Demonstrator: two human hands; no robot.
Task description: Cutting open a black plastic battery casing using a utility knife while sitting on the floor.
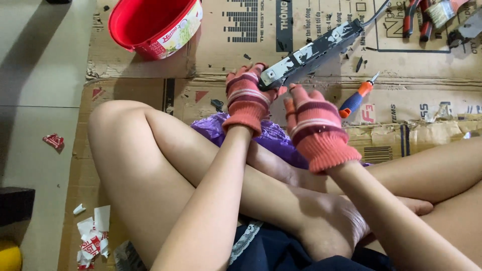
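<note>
Both my hands wear orange knitted gloves with dark and pale stripes. My left hand [247, 95] grips the near end of a long dark bar-shaped device [311, 52] with patchy white paint; a cable leaves its far end. My right hand [314, 123] is beside that near end, fingers curled against it. The device lies slanted over flattened cardboard [281, 30]. A purple plastic bag [273, 138] sits under my hands, on my crossed legs.
A red plastic tub [153, 22] stands at the back left. A screwdriver [356, 98] with orange and blue handle lies right of my hands. Red-handled pliers [416, 20] and a brush [444, 11] lie at the far right. Torn paper scraps [93, 238] lie on the floor, left.
</note>
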